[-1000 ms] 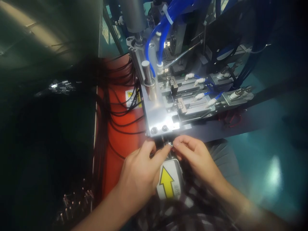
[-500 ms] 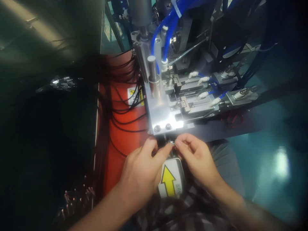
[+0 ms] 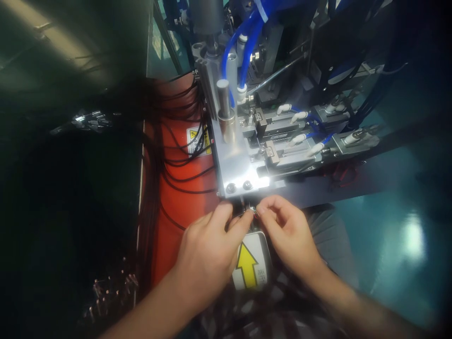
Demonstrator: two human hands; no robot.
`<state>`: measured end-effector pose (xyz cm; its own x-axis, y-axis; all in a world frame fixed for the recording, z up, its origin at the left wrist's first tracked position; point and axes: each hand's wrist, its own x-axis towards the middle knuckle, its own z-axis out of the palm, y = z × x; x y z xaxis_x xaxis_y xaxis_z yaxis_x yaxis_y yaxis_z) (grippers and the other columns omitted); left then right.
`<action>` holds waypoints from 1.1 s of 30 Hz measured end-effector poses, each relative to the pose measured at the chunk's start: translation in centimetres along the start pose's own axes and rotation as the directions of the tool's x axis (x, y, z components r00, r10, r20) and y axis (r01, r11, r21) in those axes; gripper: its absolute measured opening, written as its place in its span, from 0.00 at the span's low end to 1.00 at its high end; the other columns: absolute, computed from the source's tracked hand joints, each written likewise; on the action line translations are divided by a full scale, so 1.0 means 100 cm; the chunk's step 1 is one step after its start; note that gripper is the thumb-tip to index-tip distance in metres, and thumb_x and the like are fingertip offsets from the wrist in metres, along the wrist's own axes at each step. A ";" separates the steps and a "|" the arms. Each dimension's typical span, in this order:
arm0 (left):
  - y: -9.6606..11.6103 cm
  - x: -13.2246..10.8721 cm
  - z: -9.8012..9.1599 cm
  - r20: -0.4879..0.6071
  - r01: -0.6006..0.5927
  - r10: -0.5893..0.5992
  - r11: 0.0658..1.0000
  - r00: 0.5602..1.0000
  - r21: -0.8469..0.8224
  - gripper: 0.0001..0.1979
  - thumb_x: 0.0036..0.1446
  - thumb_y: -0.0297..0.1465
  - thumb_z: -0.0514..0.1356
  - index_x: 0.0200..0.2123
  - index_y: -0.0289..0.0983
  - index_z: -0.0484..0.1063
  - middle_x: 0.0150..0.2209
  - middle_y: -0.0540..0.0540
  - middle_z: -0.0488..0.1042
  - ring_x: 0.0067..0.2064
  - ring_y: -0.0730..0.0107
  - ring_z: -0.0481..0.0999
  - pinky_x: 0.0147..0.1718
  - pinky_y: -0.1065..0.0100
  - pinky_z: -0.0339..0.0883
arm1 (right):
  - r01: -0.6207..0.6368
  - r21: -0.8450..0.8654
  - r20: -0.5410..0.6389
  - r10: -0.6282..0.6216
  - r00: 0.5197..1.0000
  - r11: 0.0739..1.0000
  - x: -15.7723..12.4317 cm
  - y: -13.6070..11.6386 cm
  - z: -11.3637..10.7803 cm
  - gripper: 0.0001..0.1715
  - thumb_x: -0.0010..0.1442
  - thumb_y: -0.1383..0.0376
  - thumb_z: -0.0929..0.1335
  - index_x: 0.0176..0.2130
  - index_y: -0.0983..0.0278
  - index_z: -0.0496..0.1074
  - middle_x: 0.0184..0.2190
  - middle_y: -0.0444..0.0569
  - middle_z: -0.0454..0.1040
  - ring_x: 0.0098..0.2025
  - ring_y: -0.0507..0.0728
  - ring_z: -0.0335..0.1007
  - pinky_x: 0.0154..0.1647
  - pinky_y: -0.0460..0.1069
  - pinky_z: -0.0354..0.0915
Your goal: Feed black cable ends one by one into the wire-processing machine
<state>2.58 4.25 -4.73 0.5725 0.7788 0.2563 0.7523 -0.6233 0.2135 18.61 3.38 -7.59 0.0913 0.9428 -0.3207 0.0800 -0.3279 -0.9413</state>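
Right hand point(image 3: 287, 233): grip pinched on small part point(image 3: 253, 210). Left hand point(image 3: 208, 245): beside it, grip's opening and hold unclear. Plate point(image 3: 235, 172): beyond.

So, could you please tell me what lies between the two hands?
In the head view, a small shiny piece lies between the left hand and right hand; the yellow arrow shows below.

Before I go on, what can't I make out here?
All in the head view:
Left hand: most fingers hidden behind its own back.
Right hand: whether it grips anything is too small to tell.
Small part between the hands: too small to identify, partly covered by the left thumb.
Print beside the yellow arrow: blurred.
Gray cylinder: top cut off by the picture edge.
Shiny pieces at upper left: too blurred.
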 end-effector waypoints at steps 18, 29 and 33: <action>-0.004 -0.004 0.004 0.001 0.031 -0.032 0.991 1.000 -0.133 0.16 0.60 0.24 0.53 0.48 0.33 0.76 0.29 0.45 0.69 0.25 0.73 0.69 0.22 0.74 0.64 | -0.168 0.218 0.138 0.140 0.980 0.961 0.000 0.001 -0.014 0.17 0.58 0.53 0.69 0.31 0.64 0.70 0.20 0.40 0.66 0.24 0.51 0.62 0.29 0.46 0.61; -0.004 -0.003 0.003 0.006 0.033 -0.033 0.992 0.999 -0.120 0.17 0.58 0.23 0.52 0.46 0.33 0.77 0.29 0.46 0.68 0.25 0.73 0.69 0.22 0.74 0.64 | -0.045 0.073 0.022 0.044 0.999 0.996 -0.006 0.001 -0.006 0.10 0.58 0.59 0.68 0.30 0.63 0.68 0.20 0.39 0.62 0.22 0.49 0.55 0.21 0.45 0.54; -0.003 -0.003 0.003 0.003 0.039 -0.039 0.993 0.999 -0.112 0.16 0.59 0.24 0.52 0.46 0.34 0.77 0.29 0.46 0.68 0.25 0.73 0.68 0.21 0.74 0.63 | 0.003 0.025 0.013 -0.004 1.000 1.000 -0.006 0.001 -0.006 0.09 0.60 0.61 0.67 0.30 0.63 0.67 0.21 0.40 0.61 0.23 0.50 0.55 0.22 0.45 0.53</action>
<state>2.23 4.21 -5.16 0.5441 0.8025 0.2448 0.7325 -0.5966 0.3278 19.16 2.77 -7.47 0.0785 0.9447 -0.3184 0.0559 -0.3230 -0.9447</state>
